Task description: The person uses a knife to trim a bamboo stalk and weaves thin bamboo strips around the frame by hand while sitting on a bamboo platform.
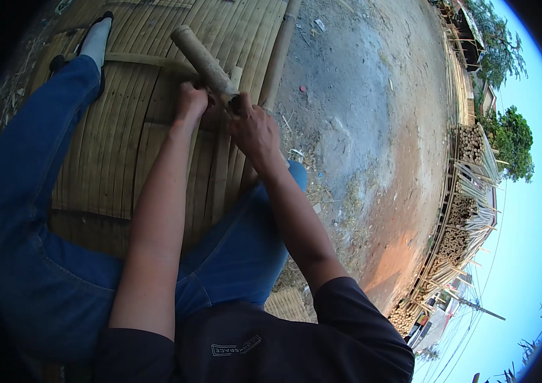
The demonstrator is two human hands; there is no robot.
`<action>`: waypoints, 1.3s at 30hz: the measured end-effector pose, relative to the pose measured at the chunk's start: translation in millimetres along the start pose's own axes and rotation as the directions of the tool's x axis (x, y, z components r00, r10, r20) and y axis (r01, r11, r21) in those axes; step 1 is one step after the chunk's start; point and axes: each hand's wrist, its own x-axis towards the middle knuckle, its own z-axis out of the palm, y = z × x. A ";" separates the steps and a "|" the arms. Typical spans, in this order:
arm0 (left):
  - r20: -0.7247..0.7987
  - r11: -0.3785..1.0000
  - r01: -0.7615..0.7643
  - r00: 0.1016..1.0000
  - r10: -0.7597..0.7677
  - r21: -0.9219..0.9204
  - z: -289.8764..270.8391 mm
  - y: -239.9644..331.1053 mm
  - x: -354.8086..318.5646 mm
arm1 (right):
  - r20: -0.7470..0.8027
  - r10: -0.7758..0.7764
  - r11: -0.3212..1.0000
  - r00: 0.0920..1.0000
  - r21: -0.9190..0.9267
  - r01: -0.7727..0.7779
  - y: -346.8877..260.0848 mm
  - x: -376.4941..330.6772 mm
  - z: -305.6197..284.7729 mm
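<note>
Head view: right hand [255, 131] grips bamboo mallet [204, 60], left hand [191, 102] clenched at 12 o'clock on bamboo mat [124, 127]; keep strikes short, fingers clear.

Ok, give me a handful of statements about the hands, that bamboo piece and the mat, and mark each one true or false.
1. The right hand grips a thick bamboo piece by its lower end. True.
2. The left hand rests flat on the dirt ground. False: it is closed, down on the woven bamboo mat beside the bamboo piece.
3. The person wears blue jeans. True.
4. The mat is made of metal wire. False: it is flat bamboo strips.
5. Stacks of bamboo poles stand at the far edge of the yard. True.
6. The person is barefoot. False: a foot in a pale sock and dark shoe shows on the mat.
</note>
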 end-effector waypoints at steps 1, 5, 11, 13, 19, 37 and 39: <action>0.014 1.000 0.001 1.000 -0.001 -0.029 -3.8 -4.5 5.0 | -0.039 -0.029 0.999 0.999 0.024 0.030 -0.8 2.2 -4.7; -0.001 0.996 -0.037 0.999 0.038 0.078 -2.5 -10.2 7.0 | -0.128 0.003 0.987 0.992 0.161 0.017 -3.7 -1.8 -12.9; -0.042 0.989 -0.140 0.989 0.142 0.045 -5.5 -23.1 17.2 | -0.024 0.055 0.997 0.998 0.055 -0.054 15.6 18.5 -15.1; -0.027 0.990 -0.134 0.990 0.135 0.035 -6.8 -21.3 12.6 | -0.096 0.106 0.991 0.990 0.094 -0.097 15.3 20.4 -18.4; -0.030 0.984 -0.142 0.989 0.146 0.107 0.8 -11.6 4.4 | -0.343 0.073 0.967 0.937 0.254 0.018 16.9 15.6 -24.9; 0.029 0.993 -0.116 0.993 0.115 0.018 -3.1 -10.0 3.4 | -0.210 0.089 0.981 0.974 0.186 -0.050 18.4 1.5 -17.9; 0.033 0.990 -0.143 0.989 0.142 0.003 -2.3 -12.2 3.7 | -0.128 0.018 0.998 0.992 0.064 -0.010 18.7 1.6 -7.9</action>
